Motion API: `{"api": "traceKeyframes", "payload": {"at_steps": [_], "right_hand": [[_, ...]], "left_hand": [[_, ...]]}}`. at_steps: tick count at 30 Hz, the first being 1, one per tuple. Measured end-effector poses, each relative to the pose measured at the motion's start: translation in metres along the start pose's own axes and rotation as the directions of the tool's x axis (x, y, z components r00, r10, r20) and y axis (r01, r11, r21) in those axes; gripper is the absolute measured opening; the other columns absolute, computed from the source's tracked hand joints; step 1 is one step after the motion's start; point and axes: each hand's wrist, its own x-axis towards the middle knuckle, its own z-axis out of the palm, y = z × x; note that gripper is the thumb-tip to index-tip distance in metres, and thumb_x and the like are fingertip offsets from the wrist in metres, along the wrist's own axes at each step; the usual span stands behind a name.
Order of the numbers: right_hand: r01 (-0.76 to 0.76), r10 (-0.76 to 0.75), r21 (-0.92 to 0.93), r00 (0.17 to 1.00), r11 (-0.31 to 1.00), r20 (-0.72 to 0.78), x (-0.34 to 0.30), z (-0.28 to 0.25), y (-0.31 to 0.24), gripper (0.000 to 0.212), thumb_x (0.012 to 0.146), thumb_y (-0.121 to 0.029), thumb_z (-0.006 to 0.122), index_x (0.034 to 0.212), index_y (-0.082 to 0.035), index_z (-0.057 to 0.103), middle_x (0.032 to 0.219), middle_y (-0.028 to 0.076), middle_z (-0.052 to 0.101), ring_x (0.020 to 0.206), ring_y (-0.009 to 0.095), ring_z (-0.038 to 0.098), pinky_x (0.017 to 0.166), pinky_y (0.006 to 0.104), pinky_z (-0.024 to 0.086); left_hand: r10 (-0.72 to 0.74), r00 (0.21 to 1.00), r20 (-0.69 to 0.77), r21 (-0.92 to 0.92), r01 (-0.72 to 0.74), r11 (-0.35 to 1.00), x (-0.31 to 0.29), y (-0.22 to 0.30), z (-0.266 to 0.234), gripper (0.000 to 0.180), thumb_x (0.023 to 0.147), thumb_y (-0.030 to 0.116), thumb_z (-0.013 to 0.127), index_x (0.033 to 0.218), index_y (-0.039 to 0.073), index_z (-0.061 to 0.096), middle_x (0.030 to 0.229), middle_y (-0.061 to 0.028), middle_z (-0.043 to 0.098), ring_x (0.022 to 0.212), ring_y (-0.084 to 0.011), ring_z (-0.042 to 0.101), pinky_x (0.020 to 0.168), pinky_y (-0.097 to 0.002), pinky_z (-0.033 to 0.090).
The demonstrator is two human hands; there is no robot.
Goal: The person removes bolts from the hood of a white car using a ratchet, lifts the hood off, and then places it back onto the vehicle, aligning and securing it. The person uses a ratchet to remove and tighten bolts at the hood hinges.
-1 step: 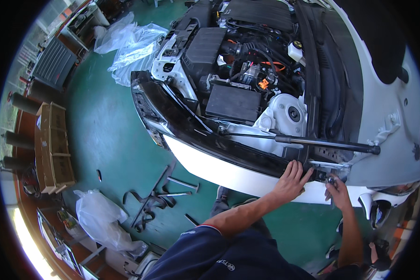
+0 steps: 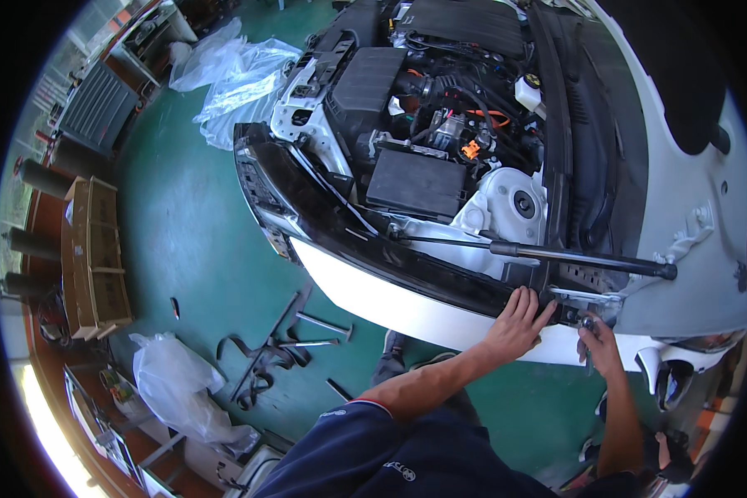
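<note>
While the person's dark blue sleeve (image 2: 373, 448) fills the near edge, both bare forearms reach away toward the open front of a white car. The left hand (image 2: 519, 319) lies flat with its fingers spread and extended on the black edge of the front panel (image 2: 407, 266), holding nothing. Just right of it, the right hand (image 2: 599, 342) is curled closed around a small metal tool (image 2: 587, 322), whose tip meets the white bracket (image 2: 589, 297) at the corner of the engine bay; what kind of tool it is cannot be told. Directly above both hands a black gas strut (image 2: 556, 253) runs from left to right across the bay. Farther off sit the black battery box (image 2: 415, 183), the white strut tower (image 2: 515, 203) and orange cabling (image 2: 473, 149) among the hoses. On the green floor (image 2: 191, 241) to the near left lie loose metal rods and brackets (image 2: 282, 344) beside a white plastic bag (image 2: 170, 382). A wooden crate (image 2: 95, 257) stands at the far left, and crumpled clear plastic sheeting (image 2: 232, 75) lies at the far side beyond the car's nose.
</note>
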Motion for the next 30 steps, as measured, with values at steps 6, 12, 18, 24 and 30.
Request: {"api": "traceKeyframes", "payload": {"at_steps": [6, 12, 18, 24, 30], "right_hand": [[-0.151, 0.189, 0.322, 0.978, 0.935, -0.090, 0.001, 0.017, -0.006, 0.024, 0.108, -0.030, 0.063, 0.111, -0.007, 0.058, 0.065, -0.003, 0.047, 0.046, 0.009, 0.044, 0.043, 0.0261, 0.038], [-0.134, 0.355, 0.604, 0.897, 0.785, -0.263, -0.002, 0.058, -0.019, 0.030, 0.106, -0.040, 0.067, 0.098, -0.014, 0.055, 0.064, -0.006, 0.043, 0.047, 0.008, 0.040, 0.046, 0.0280, 0.036], [-0.130, 0.322, 0.461, 0.873, 0.878, -0.366, 0.002, 0.063, -0.021, 0.024, 0.104, -0.038, 0.069, 0.107, -0.015, 0.062, 0.067, -0.006, 0.047, 0.050, 0.007, 0.042, 0.045, 0.0258, 0.036], [-0.164, 0.166, -0.103, 0.986, 0.981, 0.018, -0.002, -0.001, -0.025, 0.037, 0.107, -0.034, 0.065, 0.131, -0.006, 0.059, 0.070, -0.004, 0.053, 0.056, 0.006, 0.047, 0.048, 0.0253, 0.037], [-0.178, 0.245, 0.417, 0.963, 0.891, -0.112, -0.004, 0.036, -0.026, 0.026, 0.107, -0.032, 0.066, 0.103, -0.008, 0.057, 0.066, -0.005, 0.044, 0.051, 0.007, 0.042, 0.048, 0.0253, 0.037]], "left_hand": [[-0.012, 1.000, 0.009, 0.031, 0.012, 0.999, 0.001, 0.002, -0.003, 0.091, 0.088, 0.045, 0.075, 0.161, 0.005, 0.039, 0.145, -0.0331, 0.051, 0.141, -0.0503, 0.044, 0.125, -0.0571, 0.027], [-0.023, 1.000, 0.005, 0.023, 0.023, 0.999, 0.002, 0.002, -0.005, 0.094, 0.086, 0.047, 0.077, 0.163, 0.011, 0.038, 0.146, -0.0335, 0.051, 0.140, -0.0499, 0.047, 0.123, -0.0575, 0.030], [-0.027, 1.000, -0.001, -0.045, 0.027, 0.999, 0.006, -0.001, -0.003, 0.090, 0.080, 0.041, 0.084, 0.156, 0.011, 0.048, 0.138, -0.0314, 0.051, 0.133, -0.0498, 0.049, 0.117, -0.0596, 0.035], [0.002, 1.000, -0.021, 0.061, 0.000, 0.998, 0.004, 0.001, 0.000, 0.087, 0.087, 0.049, 0.076, 0.160, 0.015, 0.044, 0.140, -0.0330, 0.053, 0.136, -0.0498, 0.048, 0.121, -0.0584, 0.032], [-0.002, 1.000, -0.010, 0.076, 0.002, 0.997, 0.004, 0.001, -0.003, 0.089, 0.086, 0.050, 0.077, 0.161, 0.016, 0.044, 0.141, -0.0313, 0.053, 0.135, -0.0484, 0.049, 0.120, -0.0570, 0.033]]}}
